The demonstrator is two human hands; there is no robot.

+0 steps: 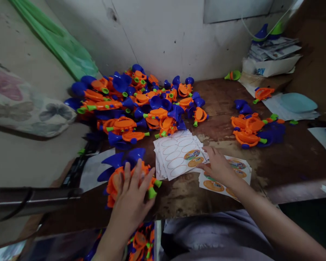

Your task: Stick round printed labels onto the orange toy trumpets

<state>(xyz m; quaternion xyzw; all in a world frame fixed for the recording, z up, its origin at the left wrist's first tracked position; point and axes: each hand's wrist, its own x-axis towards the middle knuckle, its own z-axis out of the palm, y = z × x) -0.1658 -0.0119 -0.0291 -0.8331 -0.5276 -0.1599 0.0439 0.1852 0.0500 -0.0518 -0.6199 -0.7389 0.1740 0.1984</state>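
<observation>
My left hand (pixel 133 195) rests with fingers spread on a small cluster of orange and blue toy trumpets (pixel 113 183) with green mouthpieces, near the table's front edge. My right hand (pixel 218 167) reaches in from the right, its thumb and fingers apart at the right edge of a stack of sticker sheets (pixel 171 154). The top sheet of that stack shows mostly blank ovals, with two printed oval stickers left. Partly under my right hand and wrist lie other sheets (pixel 246 174) carrying orange and green oval stickers.
A large heap of toy trumpets (pixel 152 98) lies against the wall. A smaller group (pixel 247 128) sits to the right. Further right are a light-blue lid-like piece (pixel 299 103) and a box of papers (pixel 273 67). A dark metal tube (pixel 35 199) juts in from the left.
</observation>
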